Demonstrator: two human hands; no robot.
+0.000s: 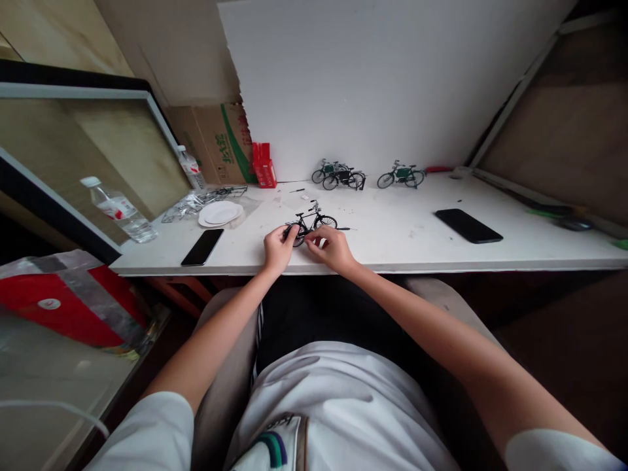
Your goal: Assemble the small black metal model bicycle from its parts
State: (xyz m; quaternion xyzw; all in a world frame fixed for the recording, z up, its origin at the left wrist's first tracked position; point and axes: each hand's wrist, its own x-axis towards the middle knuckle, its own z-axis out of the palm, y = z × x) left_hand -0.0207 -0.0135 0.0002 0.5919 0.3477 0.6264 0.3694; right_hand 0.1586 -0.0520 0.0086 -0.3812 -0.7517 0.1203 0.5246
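Observation:
A small black model bicycle (324, 221) stands near the front edge of the white table, its handlebar away from me. My left hand (280, 248) is closed on the bicycle's rear wheel from the left. On the other side, my right hand (331, 247) has thumb and forefinger pinched near the lower frame by the pedals; whatever lies between those fingertips is too small to make out. A thin dark tool, perhaps a screwdriver (347, 228), lies just beyond the right hand. The hands cover part of the rear wheel and the lower frame.
Model bicycles (343, 176) stand at the back, another (401, 174) further right. Phones lie left (203, 247) and right (468, 226). White plates (220, 214), a water bottle (120, 210), a red box (263, 166) and a carton (213, 144) occupy the left side.

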